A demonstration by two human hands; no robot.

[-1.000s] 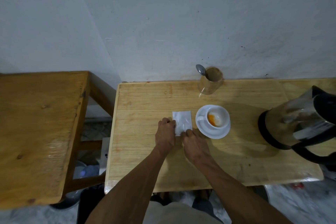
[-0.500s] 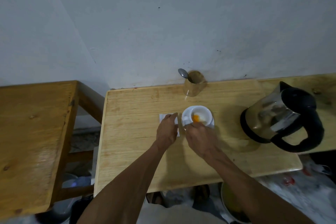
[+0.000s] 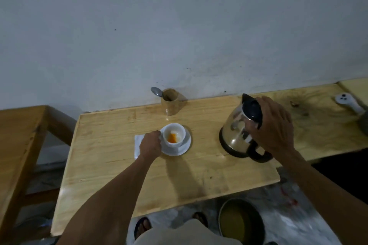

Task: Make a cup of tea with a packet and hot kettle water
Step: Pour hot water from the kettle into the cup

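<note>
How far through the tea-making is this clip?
Done: orange powder sits in the cup on its saucer, and the packet lies flat beside it. In hand: left hand at the cup's side, right hand over the kettle. Left: pouring water and stirring; the spoon stands unused.

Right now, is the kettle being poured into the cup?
No, the kettle stands on the table, apart from the cup.

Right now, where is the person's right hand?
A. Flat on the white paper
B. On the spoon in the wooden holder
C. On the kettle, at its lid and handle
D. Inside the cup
C: the right hand rests over the black lid and handle of the kettle, while the left hand is at the cup.
</note>
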